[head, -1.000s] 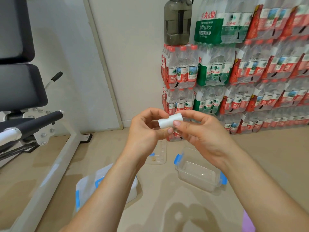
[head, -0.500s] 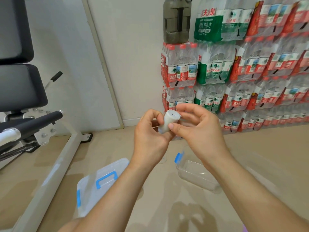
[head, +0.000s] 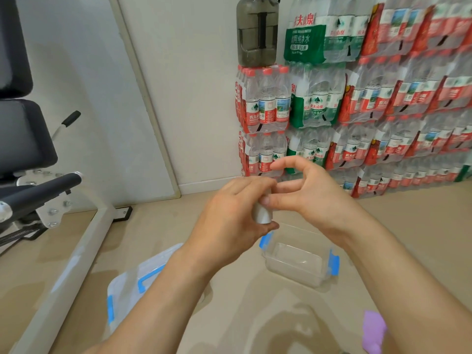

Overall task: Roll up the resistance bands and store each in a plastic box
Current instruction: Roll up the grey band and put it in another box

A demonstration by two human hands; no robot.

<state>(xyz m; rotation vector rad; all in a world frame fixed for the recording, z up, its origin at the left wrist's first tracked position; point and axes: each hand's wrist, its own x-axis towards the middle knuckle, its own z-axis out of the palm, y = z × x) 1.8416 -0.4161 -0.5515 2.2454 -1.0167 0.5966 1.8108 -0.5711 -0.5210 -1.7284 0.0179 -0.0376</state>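
Rolled band (head: 261, 213) now upright, gripped by left hand (head: 229, 215), right hand (head: 314, 198) fingers spread, clear box (head: 300, 277) below

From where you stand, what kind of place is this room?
Probably a home gym or spare room also used for storage: a padded exercise bench at the left, shrink-wrapped water-bottle packs stacked high at the right.

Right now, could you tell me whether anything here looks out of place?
Nothing looks spilled or damaged. The white roll sits in the grip of the left hand near the open plastic box. One purple piece lies on the floor at the lower right, partly out of frame.
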